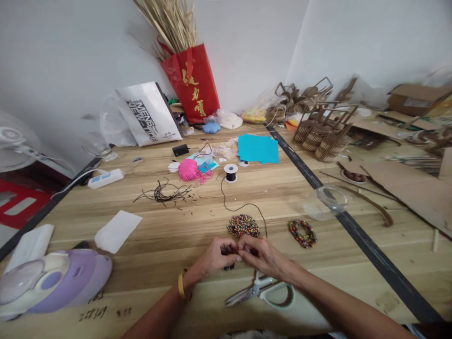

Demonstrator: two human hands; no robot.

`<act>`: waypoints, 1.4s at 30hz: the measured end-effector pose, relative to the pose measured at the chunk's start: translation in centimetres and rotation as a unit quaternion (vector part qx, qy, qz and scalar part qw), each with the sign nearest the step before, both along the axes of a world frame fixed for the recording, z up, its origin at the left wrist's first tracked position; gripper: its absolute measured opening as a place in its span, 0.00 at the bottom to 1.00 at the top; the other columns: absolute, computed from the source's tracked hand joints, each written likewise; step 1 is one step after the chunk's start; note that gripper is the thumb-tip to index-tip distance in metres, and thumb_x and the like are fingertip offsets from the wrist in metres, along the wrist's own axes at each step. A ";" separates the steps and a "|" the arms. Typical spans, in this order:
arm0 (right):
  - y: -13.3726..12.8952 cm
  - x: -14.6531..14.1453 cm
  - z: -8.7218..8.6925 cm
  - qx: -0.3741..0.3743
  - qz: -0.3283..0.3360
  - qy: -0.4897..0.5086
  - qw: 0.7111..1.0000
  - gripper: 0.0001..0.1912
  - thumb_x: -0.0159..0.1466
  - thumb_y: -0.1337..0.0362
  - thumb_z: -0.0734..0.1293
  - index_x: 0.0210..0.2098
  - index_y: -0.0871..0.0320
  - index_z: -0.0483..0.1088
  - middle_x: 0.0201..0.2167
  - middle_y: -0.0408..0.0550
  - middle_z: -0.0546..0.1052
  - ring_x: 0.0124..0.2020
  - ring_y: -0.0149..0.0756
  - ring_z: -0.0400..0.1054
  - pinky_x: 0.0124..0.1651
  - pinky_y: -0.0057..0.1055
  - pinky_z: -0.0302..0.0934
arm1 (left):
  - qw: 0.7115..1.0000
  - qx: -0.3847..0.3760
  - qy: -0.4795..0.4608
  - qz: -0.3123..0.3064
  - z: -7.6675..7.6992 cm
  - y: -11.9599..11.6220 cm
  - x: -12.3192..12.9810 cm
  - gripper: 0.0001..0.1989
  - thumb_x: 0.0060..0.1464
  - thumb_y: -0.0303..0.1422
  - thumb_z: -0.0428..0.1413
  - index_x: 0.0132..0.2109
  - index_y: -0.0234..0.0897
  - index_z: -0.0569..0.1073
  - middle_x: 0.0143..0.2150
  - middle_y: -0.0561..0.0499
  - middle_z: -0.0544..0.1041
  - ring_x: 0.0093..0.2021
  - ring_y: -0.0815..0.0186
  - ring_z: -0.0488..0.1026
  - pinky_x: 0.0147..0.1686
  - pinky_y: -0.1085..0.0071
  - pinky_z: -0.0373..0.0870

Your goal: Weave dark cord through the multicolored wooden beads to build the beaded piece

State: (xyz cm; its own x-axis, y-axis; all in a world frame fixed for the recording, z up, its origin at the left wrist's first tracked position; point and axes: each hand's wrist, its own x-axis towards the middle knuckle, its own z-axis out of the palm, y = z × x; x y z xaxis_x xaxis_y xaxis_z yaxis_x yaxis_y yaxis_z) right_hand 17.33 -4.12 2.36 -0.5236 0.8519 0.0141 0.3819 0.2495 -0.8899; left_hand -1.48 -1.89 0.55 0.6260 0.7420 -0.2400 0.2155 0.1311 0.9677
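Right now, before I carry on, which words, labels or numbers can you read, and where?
"MENS NEW-TIDE": white bag; its smaller print is too small to read.
"力寶": red bag, in gold; the character above is unclear.
"258369", probably: handwritten on the table; marks beside it are too blurred.

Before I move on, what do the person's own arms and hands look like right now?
The left hand and right hand are ungloved. No sleeve shows on the left forearm or right forearm. A yellow band circles the left wrist; nothing worn shows on the right wrist.
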 end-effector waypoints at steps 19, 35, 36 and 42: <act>0.1 0.3 0.0 -0.041 0.023 0.023 0.999 0.10 0.66 0.60 0.59 0.36 0.61 0.66 0.20 0.38 0.66 0.21 0.25 0.58 0.24 0.21 0.50 | 0.997 -0.051 -0.048 -0.013 -0.5 0.4 -0.2 0.21 0.43 0.46 0.62 0.28 0.31 0.68 0.22 0.55 0.66 0.22 0.74 0.60 0.24 0.77 0.57; 1.3 0.8 0.6 -0.183 0.002 0.156 0.971 0.15 0.58 0.55 0.68 0.28 0.62 0.64 0.17 0.36 0.61 0.18 0.22 0.53 0.21 0.21 0.48 | 0.999 -0.030 -0.019 -0.014 0.2 0.5 -0.4 0.20 0.46 0.46 0.61 0.27 0.29 0.72 0.23 0.51 0.72 0.24 0.73 0.65 0.26 0.76 0.62; 1.4 0.8 0.6 -0.184 0.006 0.151 0.971 0.15 0.58 0.55 0.67 0.28 0.62 0.64 0.17 0.36 0.61 0.17 0.22 0.52 0.21 0.21 0.48 | 0.999 -0.030 -0.020 -0.015 0.1 0.4 -0.5 0.20 0.46 0.45 0.61 0.28 0.29 0.72 0.23 0.51 0.73 0.24 0.73 0.65 0.27 0.76 0.62; 1.4 1.7 1.0 -0.101 0.034 0.026 0.994 0.09 0.60 0.61 0.65 0.30 0.61 0.69 0.19 0.38 0.65 0.19 0.24 0.55 0.22 0.20 0.49 | 0.999 -0.031 -0.023 -0.017 -0.4 0.4 -0.5 0.20 0.46 0.46 0.61 0.28 0.30 0.72 0.22 0.51 0.72 0.22 0.73 0.65 0.25 0.77 0.61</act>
State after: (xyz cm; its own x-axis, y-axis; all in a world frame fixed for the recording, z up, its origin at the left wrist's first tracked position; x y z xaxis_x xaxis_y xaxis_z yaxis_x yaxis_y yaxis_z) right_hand 18.99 -2.67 3.33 -0.5831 0.8028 -0.1243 0.3217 0.0877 -0.9428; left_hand -2.02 -1.48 0.12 0.6623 0.7047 -0.2545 0.1755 0.1843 0.9671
